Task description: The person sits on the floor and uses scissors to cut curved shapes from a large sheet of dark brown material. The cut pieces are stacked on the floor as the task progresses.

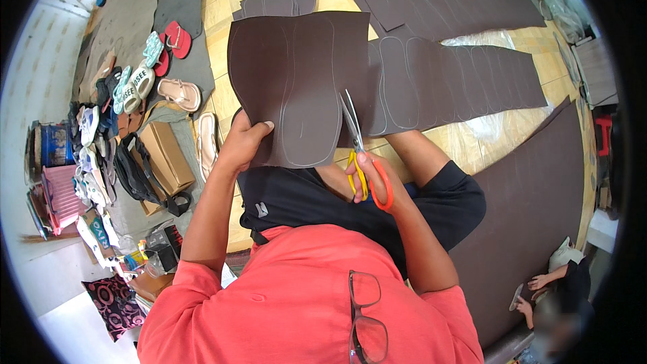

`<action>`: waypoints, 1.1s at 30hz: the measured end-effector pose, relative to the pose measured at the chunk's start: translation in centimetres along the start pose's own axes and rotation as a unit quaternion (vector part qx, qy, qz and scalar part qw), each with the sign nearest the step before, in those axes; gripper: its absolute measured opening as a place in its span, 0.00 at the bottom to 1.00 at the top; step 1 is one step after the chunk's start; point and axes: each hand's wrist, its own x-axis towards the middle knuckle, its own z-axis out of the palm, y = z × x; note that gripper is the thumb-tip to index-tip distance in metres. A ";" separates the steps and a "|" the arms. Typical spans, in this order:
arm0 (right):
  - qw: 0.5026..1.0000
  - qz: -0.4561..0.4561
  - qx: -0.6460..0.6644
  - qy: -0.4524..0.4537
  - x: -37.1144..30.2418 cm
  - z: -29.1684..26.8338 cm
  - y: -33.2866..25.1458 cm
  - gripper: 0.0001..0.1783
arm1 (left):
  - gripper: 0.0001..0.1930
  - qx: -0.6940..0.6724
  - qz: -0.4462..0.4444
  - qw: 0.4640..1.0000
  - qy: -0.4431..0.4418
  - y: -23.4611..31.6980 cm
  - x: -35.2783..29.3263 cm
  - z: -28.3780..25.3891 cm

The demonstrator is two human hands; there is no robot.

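A dark brown sheet (263, 67), marked with pale sole-shaped outlines, is held up over my lap. My left hand (244, 143) grips its lower left edge, thumb on top and fingers hidden beneath. In my right hand (369, 170) is a pair of scissors (355, 129) with one yellow and one orange handle loop. Their blades are slightly apart and point away from me, at the sheet beside the right side of the nearest outline. One blade lies over the sheet; whether the other passes under it is hard to tell.
More marked brown pieces (458, 84) lie on the yellow tiles ahead, with a small stack (306, 1) beyond. A large brown sheet (519, 189) spreads to the right, where another person's hands (539, 282) work. Sandals (180, 94), a cardboard box (165, 158) and shoes crowd the left.
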 end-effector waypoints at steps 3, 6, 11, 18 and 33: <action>1.000 0.005 -0.016 -0.025 -0.3 -0.4 -0.1 0.29 | 0.22 -0.031 -0.007 1.000 -0.003 0.3 0.0 -0.2; 1.000 -0.011 -0.015 -0.007 -0.4 -0.4 -0.1 0.29 | 0.23 -0.033 -0.019 0.999 -0.035 0.1 0.1 -0.1; 0.995 -0.073 0.044 0.048 0.9 -0.3 0.4 0.28 | 0.24 -0.008 -0.029 0.998 -0.059 0.3 -1.0 2.3; 0.979 -0.127 -0.061 0.149 0.9 0.3 1.5 0.25 | 0.24 -0.057 -0.082 0.992 -0.074 0.3 -1.5 3.5; 0.933 -0.235 -0.016 0.271 2.0 1.4 1.6 0.16 | 0.26 -0.065 -0.097 0.986 -0.115 0.1 -3.1 5.3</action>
